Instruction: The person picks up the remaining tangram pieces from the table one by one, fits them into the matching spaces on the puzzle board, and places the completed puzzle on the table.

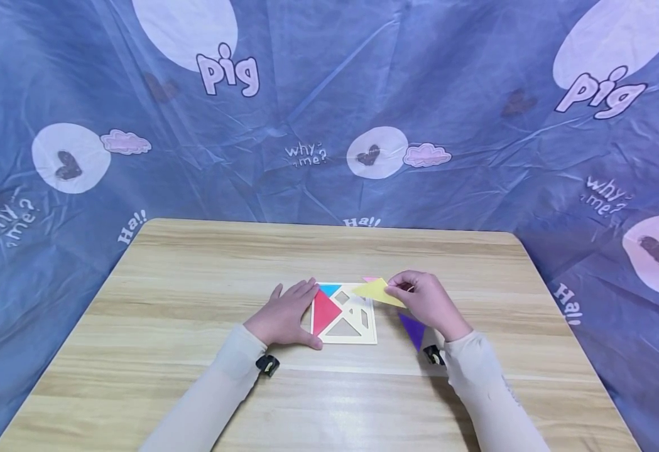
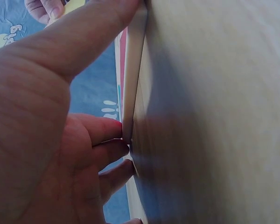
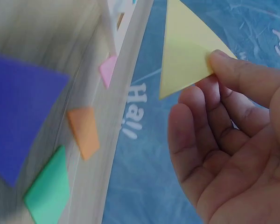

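Note:
A pale tangram board (image 1: 371,333) lies on the table, with a red triangle (image 1: 325,311) and a blue piece (image 1: 330,289) set in it and several bare cutouts. My left hand (image 1: 286,317) rests at the board's left side, thumb by the near corner and fingertips by the far one. In the left wrist view its fairly straight fingers touch the board's edge. Between thumb and fingers, my right hand (image 1: 430,302) pinches a yellow triangle (image 3: 189,49), raised and tilted over the board's right edge. Below that wrist lies a purple triangle (image 1: 413,329).
To the right of the board, in the right wrist view, lie an orange piece (image 3: 84,133), a green piece (image 3: 50,186) and a pink piece (image 3: 108,71). A printed blue cloth (image 1: 318,194) hangs behind the wooden table (image 1: 193,263) and along its sides.

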Tool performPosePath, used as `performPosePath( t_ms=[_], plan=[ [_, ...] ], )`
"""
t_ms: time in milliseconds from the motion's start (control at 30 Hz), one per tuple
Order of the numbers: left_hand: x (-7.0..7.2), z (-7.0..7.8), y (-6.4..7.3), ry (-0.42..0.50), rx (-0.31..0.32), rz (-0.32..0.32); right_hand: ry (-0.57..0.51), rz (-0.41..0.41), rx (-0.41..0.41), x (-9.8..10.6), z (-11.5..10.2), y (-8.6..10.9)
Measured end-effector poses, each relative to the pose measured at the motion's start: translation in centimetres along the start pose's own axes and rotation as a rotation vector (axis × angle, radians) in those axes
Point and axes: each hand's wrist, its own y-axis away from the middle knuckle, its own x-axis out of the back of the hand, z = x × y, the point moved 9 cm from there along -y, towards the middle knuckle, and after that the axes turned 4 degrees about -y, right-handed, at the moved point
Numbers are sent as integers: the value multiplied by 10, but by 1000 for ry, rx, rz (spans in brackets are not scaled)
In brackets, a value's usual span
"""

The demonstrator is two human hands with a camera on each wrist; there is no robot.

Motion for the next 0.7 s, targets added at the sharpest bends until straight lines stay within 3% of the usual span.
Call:
performPosePath(
  t_ms=[700],
  plan=[
    [2, 2, 1, 7, 5, 5, -82, -275, 111, -56, -22, 12]
  ],
)
